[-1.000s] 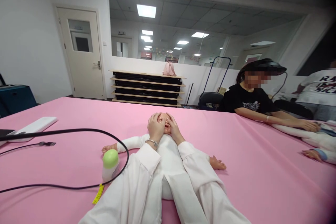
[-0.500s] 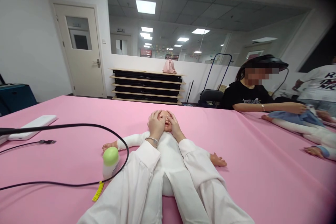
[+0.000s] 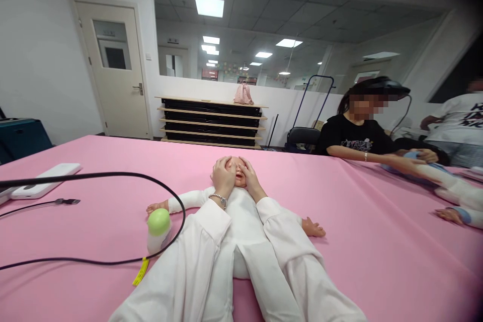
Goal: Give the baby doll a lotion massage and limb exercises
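Note:
A baby doll (image 3: 241,226) in a white garment lies on its back on the pink table, its arms spread. My left hand (image 3: 223,177), with a silver wristwatch, and my right hand (image 3: 249,178) both cup the doll's head (image 3: 237,164), their fingers over much of its face. White cuffed sleeves cover my forearms, which lie above the doll's body. Beside the doll's right hand stands a white bottle with a green cap (image 3: 159,222), and a yellow tag (image 3: 141,271) lies near it.
A black cable (image 3: 113,174) loops across the table's left side, near a white flat device (image 3: 45,180). To the right, a co-worker in a black T-shirt (image 3: 354,136) handles another doll (image 3: 458,191). A person stands behind them.
My hands stay on the doll's head. The whole view has shifted slightly. The co-worker's hands have moved on the other doll, whose blue cloth is now mostly hidden.

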Demonstrator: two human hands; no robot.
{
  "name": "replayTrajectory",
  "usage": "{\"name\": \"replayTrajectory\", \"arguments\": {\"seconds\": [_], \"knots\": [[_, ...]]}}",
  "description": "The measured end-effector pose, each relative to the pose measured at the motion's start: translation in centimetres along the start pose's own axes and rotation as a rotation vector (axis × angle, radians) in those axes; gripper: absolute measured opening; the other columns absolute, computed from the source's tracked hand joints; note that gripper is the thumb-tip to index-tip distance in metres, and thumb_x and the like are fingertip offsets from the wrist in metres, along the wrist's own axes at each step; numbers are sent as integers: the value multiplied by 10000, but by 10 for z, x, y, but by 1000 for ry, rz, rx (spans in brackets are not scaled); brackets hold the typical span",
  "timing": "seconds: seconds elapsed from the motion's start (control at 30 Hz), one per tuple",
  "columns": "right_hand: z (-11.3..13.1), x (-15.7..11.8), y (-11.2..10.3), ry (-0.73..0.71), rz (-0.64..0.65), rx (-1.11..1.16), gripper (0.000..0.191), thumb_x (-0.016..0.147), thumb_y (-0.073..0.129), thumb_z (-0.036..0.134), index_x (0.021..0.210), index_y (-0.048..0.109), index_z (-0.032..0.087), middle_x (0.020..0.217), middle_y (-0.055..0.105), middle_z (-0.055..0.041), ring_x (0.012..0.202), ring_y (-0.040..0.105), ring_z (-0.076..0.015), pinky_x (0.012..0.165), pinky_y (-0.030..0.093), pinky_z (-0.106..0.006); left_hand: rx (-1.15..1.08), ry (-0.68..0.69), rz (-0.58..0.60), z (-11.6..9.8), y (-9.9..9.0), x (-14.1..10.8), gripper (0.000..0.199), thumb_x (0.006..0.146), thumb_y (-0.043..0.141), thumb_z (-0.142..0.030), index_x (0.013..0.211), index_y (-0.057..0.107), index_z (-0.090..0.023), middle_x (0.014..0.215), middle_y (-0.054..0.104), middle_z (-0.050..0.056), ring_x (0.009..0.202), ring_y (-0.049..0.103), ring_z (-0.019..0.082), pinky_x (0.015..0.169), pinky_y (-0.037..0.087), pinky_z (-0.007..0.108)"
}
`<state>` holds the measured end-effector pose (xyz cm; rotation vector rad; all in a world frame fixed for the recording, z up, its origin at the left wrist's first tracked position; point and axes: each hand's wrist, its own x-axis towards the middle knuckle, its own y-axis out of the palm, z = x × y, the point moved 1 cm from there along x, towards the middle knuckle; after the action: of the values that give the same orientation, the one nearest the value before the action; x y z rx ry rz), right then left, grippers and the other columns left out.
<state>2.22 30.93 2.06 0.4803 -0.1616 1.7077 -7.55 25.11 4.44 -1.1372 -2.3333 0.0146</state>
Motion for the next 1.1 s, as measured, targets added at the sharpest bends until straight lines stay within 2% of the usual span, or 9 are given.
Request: {"name": "replayTrajectory", "arguments": {"seconds": [0.17, 0.27, 0.6, 0.73, 0.9, 1.1], "knots": [[3, -2, 1, 89, 40, 98, 392, 622, 641, 341, 1006, 595, 277, 1149, 574, -5, 1114, 505, -218, 972, 386, -360, 45, -18, 7, -1, 0, 2, 268, 771, 571, -358, 1008, 617, -242, 1143, 589, 32, 1113, 500, 195, 958, 373, 325], [5, -2, 1, 133, 53, 128, 398, 614, 646, 320, 1005, 591, 278, 1127, 572, -5, 1086, 523, -219, 955, 403, -361, 40, -16, 14, 0, 2, 3, 283, 751, 588, -325, 1021, 601, -237, 1210, 563, 35, 1179, 459, 190, 984, 351, 318], [3, 0, 3, 99, 20, 89, 391, 600, 618, 316, 987, 579, 271, 1143, 547, -7, 1107, 496, -217, 959, 395, -343, 22, -19, 27, -1, 1, 2, 287, 736, 578, -268, 1023, 582, -252, 1164, 587, 22, 1125, 504, 182, 942, 392, 303], [1, 1, 2, 90, 12, 73, 380, 624, 585, 337, 999, 584, 273, 1141, 555, -2, 1103, 498, -206, 977, 379, -344, 13, -12, 28, 0, 2, 2, 268, 773, 513, -231, 1030, 585, -250, 1164, 589, 22, 1119, 507, 176, 953, 385, 303], [-6, 7, -1, 44, -48, 54, 344, 609, 483, 305, 925, 611, 264, 1104, 579, 3, 1141, 468, -191, 1026, 320, -342, -29, -22, 23, 3, 4, 4, 294, 817, 406, -178, 1028, 602, -239, 1183, 584, 27, 1146, 490, 174, 980, 369, 319], [-5, 6, 0, 27, -44, 36, 322, 633, 518, 344, 933, 605, 267, 1111, 578, 2, 1141, 469, -192, 1033, 309, -353, -55, -27, 29, 6, 5, 5, 306, 826, 388, -169, 1026, 611, -230, 1196, 580, 30, 1159, 482, 166, 992, 359, 311]]}}
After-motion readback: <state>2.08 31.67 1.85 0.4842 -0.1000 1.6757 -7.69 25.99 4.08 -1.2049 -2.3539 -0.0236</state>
